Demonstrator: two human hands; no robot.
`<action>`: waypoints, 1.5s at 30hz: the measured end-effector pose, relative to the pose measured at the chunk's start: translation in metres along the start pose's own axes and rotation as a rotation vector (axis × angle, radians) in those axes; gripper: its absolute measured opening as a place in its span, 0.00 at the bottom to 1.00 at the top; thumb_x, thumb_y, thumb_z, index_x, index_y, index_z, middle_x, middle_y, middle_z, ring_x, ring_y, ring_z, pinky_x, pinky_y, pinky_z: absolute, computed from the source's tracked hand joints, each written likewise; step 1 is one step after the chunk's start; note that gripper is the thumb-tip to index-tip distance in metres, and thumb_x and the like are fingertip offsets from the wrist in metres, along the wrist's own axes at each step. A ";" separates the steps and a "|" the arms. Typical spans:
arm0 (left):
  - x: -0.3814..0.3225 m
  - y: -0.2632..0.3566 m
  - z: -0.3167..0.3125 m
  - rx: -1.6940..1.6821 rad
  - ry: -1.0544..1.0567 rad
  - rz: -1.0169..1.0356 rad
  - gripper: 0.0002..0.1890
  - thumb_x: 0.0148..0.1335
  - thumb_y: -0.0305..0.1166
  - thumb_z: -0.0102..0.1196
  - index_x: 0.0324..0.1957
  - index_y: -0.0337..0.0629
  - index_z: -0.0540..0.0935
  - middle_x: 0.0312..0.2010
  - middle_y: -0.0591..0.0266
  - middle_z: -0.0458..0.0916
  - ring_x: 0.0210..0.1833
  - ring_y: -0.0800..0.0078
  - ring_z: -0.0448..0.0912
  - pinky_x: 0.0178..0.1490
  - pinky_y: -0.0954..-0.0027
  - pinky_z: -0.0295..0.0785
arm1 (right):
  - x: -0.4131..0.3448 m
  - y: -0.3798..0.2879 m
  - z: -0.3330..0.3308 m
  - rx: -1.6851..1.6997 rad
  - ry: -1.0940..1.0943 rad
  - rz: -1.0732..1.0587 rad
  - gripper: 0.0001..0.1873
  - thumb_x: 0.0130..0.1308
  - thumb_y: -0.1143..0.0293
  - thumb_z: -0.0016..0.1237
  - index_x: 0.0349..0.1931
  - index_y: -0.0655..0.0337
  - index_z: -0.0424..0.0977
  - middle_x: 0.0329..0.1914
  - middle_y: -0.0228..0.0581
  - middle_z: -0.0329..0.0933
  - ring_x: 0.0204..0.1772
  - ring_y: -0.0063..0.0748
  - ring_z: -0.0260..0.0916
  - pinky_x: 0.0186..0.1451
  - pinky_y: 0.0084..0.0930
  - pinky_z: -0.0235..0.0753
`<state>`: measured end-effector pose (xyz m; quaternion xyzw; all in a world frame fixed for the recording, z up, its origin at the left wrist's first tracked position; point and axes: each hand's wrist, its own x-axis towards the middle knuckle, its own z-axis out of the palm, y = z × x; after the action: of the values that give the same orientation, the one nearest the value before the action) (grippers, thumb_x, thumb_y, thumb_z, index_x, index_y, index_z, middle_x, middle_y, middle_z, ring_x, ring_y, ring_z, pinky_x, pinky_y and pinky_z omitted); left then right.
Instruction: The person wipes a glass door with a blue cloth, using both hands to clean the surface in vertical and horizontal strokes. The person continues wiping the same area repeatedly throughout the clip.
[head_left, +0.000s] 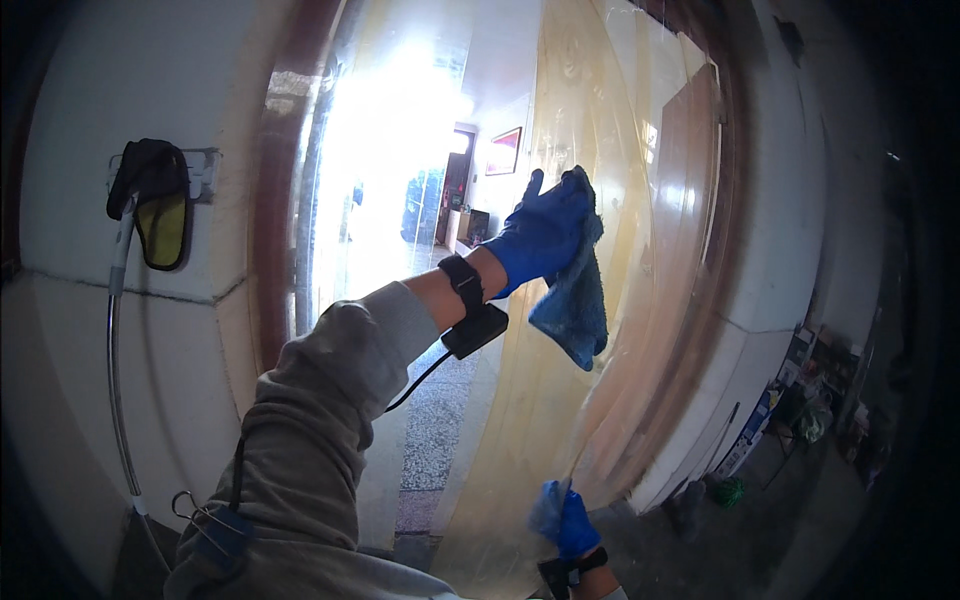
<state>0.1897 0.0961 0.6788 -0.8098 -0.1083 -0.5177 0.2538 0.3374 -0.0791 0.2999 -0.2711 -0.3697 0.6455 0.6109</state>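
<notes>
My left hand (541, 231), in a blue glove, reaches up and holds a blue cloth (574, 315) against a clear plastic strip curtain (517, 420) in a doorway. The cloth's lower part hangs down below the fingers. Low in the view, my right hand (571, 521), also blue-gloved, grips the edge of a yellowish strip. Some of its fingers look blurred through the plastic. Both wrists wear black straps with a small box. A cable runs from the left one along the grey sleeve (307, 427), where a binder clip (217, 532) sits near the elbow.
On the left a flat mop (112, 360) stands head up against the wall, its head (154, 199) beside a switch plate (204, 174). The brown door frame (274, 225) borders the curtain. A green bundle (727, 493) and assorted goods (810, 397) lie along the right wall.
</notes>
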 end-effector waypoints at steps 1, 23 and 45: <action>0.005 -0.003 -0.002 0.023 -0.006 -0.019 0.25 0.63 0.39 0.41 0.58 0.33 0.66 0.58 0.44 0.67 0.64 0.56 0.64 0.68 0.41 0.43 | 0.003 0.003 0.000 0.057 0.057 0.015 0.18 0.70 0.51 0.30 0.23 0.47 0.60 0.15 0.24 0.54 0.19 0.23 0.52 0.25 0.24 0.53; 0.075 0.001 -0.015 0.146 -0.061 0.009 0.35 0.60 0.39 0.48 0.66 0.35 0.55 0.68 0.49 0.54 0.72 0.58 0.49 0.71 0.46 0.42 | -0.007 0.018 -0.009 0.099 0.071 -0.011 0.17 0.70 0.51 0.29 0.25 0.48 0.62 0.19 0.26 0.59 0.24 0.26 0.58 0.29 0.27 0.59; -0.002 0.015 0.008 0.142 -0.080 0.072 0.28 0.64 0.41 0.42 0.62 0.33 0.63 0.63 0.43 0.61 0.70 0.58 0.53 0.72 0.49 0.36 | -0.013 -0.010 -0.054 0.157 0.052 -0.047 0.15 0.68 0.49 0.30 0.40 0.45 0.66 0.29 0.26 0.63 0.36 0.27 0.62 0.43 0.29 0.64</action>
<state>0.2021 0.0878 0.6697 -0.8133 -0.1255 -0.4664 0.3245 0.3874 -0.0839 0.2752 -0.2301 -0.3081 0.6507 0.6548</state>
